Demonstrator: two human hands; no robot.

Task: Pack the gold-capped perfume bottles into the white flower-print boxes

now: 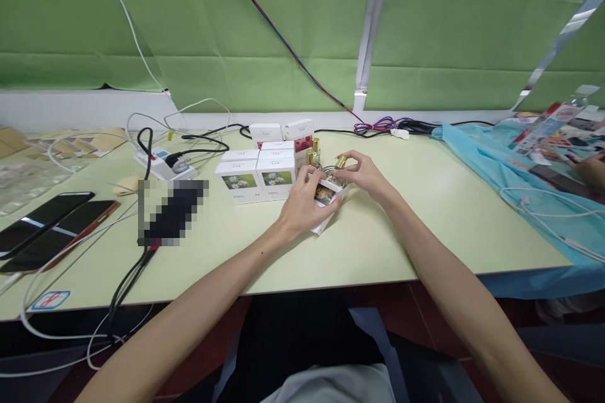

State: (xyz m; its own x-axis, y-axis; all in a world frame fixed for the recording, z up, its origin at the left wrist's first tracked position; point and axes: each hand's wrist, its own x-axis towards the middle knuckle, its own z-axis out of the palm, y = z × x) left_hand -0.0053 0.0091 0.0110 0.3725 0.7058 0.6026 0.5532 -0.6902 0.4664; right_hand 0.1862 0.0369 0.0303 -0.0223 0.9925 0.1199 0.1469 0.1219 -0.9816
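Observation:
Near the middle of the table, my left hand (pixel 305 201) is wrapped round a small white box with a dark flower picture (pixel 325 194), which is tilted. On its right, my right hand (pixel 362 173) pinches a small bottle with a gold cap (pixel 341 162) at the box's upper end. How far the bottle sits inside the box cannot be made out. Just behind my hands stand gold-capped bottles (pixel 316 146). White boxes with green flower pictures (pixel 276 177) stand to the left, and boxes with red pictures (pixel 303 146) are behind them.
At the left lie phones (pixel 61 233), a power strip (pixel 165 164) and loose cables. Blue plastic sheeting (pixel 520 182) covers the table's right end, with a bottle (pixel 551 123) above it. Another person's hand (pixel 590 170) shows at the right edge. Green fabric (pixel 283 12) hangs behind.

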